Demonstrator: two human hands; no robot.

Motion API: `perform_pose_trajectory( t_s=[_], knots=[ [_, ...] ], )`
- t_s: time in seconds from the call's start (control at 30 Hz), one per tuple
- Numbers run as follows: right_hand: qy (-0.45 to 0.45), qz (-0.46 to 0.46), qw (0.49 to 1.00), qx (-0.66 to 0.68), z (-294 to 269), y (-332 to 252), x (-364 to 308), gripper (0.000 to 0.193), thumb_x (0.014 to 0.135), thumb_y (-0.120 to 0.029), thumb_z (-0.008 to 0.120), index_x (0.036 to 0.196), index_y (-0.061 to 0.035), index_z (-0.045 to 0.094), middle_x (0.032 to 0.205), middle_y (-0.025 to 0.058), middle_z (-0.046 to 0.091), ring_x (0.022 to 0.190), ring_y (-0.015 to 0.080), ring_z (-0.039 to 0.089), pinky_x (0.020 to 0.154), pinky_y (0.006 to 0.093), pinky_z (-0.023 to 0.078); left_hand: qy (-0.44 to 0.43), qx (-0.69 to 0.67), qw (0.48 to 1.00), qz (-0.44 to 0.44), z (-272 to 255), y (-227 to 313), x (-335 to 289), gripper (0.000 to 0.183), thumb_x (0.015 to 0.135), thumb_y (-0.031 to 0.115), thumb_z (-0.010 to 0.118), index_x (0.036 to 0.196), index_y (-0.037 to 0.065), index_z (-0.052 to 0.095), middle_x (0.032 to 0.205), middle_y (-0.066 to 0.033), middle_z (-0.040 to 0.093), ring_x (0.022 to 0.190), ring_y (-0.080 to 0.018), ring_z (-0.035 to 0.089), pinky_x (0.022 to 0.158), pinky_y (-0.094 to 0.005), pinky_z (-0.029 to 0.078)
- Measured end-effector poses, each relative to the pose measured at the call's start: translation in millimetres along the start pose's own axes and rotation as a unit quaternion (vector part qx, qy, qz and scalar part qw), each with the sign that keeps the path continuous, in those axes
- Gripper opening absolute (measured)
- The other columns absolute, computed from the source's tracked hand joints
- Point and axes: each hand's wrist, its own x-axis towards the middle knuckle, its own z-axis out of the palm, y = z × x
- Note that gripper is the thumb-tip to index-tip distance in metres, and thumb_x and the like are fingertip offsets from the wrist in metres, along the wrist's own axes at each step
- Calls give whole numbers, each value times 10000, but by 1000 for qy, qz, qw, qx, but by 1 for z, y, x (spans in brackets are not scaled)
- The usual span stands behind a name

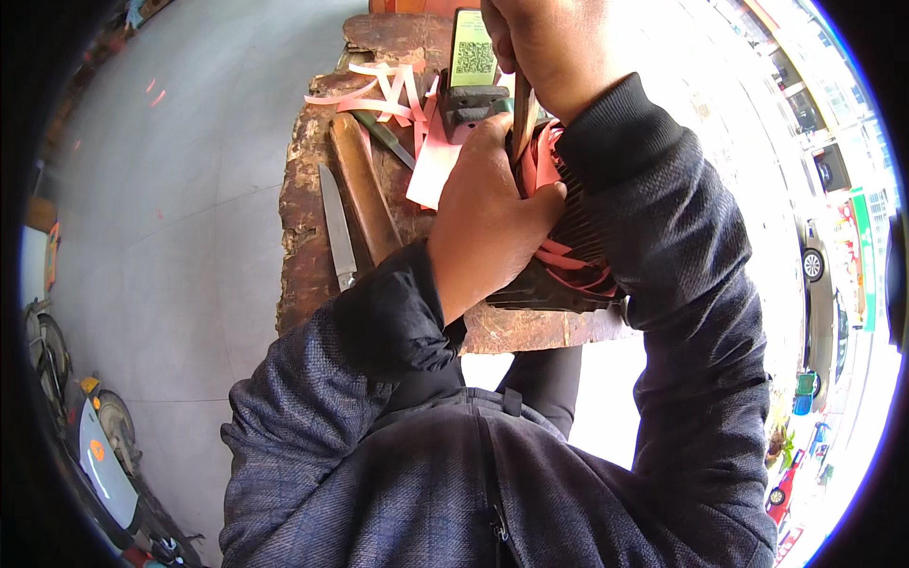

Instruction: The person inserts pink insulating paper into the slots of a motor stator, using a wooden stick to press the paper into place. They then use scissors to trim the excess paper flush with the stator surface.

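Observation:
My right hand [559, 47] is closed at the top, gripping a narrow flat brown tool [524, 123] that points down. Its upper part is hidden in the fist. Just below, my left hand [492, 213] curls beside the tool, thumb pointing right. Most of its fingers are out of sight, and what they grip cannot be made out. Under and right of this hand is a black ribbed basket [540, 295] with pink strips [568, 263] in it. My right sleeve covers part of the basket. A pink sheet [434, 168] lies left of my left hand.
On the worn wooden bench [303, 218] lie a bare-bladed knife [337, 227], a long wooden piece [365, 189], a green-handled knife [383, 137] and loose pink strips [393, 90]. A code sign [473, 52] stands in a dark holder [471, 102] at the far side.

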Motion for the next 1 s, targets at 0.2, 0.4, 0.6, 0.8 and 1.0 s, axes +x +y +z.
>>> perform_pose_trajectory(
  t_s=[0.2, 0.4, 0.6, 0.8, 1.0],
  knots=[
    [10, 52, 990, -134, 13, 15, 32, 281, 928, -219, 704, 909, 61, 717, 706, 96, 668, 626, 207, 626, 628, 398, 524, -11, 15, 1000, -20, 1, 1, -1, 535, 841, 136, 731, 1303, -81, 569, 1211, -302, 629, 1152, -476, 645, 1015, -477, 515],
    [42, 119, 991, 31, -14, 20, 23, 219, 937, -201, 673, 795, -45, 613, 638, 16, 569, 505, 139, 523, 483, 350, 426, -23, 15, 999, -27, -2, -2, 0, 595, 845, 147, 719, 1366, -88, 553, 1245, -304, 653, 1182, -446, 662, 1035, -453, 513],
    [38, 141, 970, 192, -22, -8, -6, 141, 958, -184, 661, 883, -103, 573, 637, -20, 518, 436, 130, 477, 404, 317, 392, -2, -47, 998, -29, 3, -2, -2, 616, 846, 141, 752, 1392, -80, 571, 1129, -214, 712, 1072, -318, 698, 986, -386, 536],
    [9, 80, 988, 134, -23, -24, -31, 155, 948, -167, 648, 894, -91, 525, 673, -3, 513, 540, 116, 498, 493, 307, 410, -18, -59, 997, -43, 1, -3, -2, 568, 844, 148, 830, 1321, -65, 606, 989, -102, 729, 905, -183, 699, 869, -332, 565],
    [-19, 91, 958, 273, -41, -36, -58, 138, 934, -143, 609, 942, -102, 477, 707, 29, 509, 526, 144, 464, 489, 319, 397, 21, -34, 999, 13, 3, -2, -5, 503, 878, 145, 782, 1308, -59, 620, 986, -79, 703, 886, -157, 655, 834, -318, 550]
  ],
)
